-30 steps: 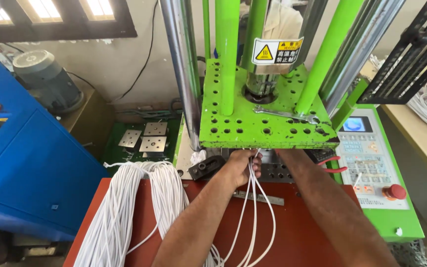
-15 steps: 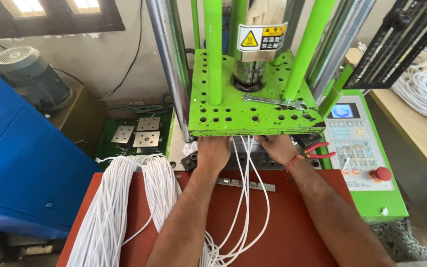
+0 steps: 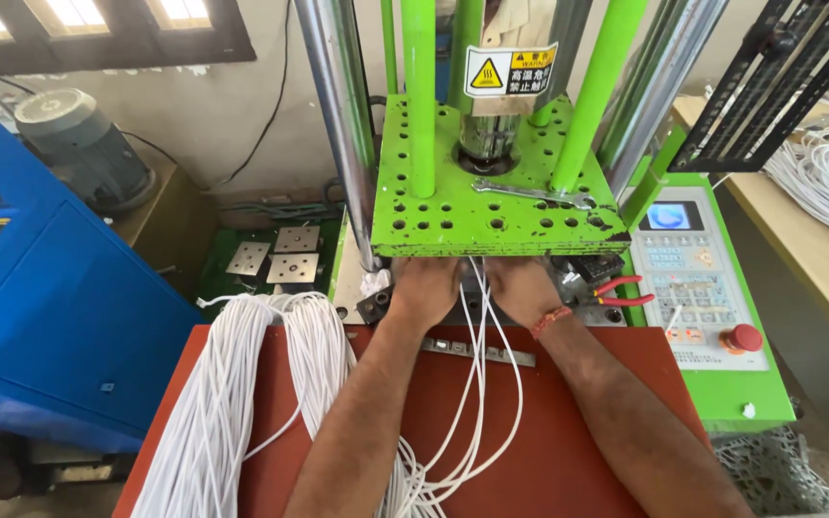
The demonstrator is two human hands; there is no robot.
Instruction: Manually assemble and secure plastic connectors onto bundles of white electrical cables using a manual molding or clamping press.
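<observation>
Under the bright green perforated metal plate (image 3: pixel 496 206) of the press, both hands reach in side by side. Left hand (image 3: pixel 424 291) and right hand (image 3: pixel 522 290) lie knuckles-up with fingertips hidden beneath the plate, so I cannot tell their grip. Thin white cables (image 3: pixel 485 384) run between them down over the red-brown table top (image 3: pixel 549 432). A thick bundle of white cords (image 3: pixel 242 384) lies to the left.

Yellow-white warning label (image 3: pixel 509 69) on column; blue screen (image 3: pixel 667 216) right
</observation>
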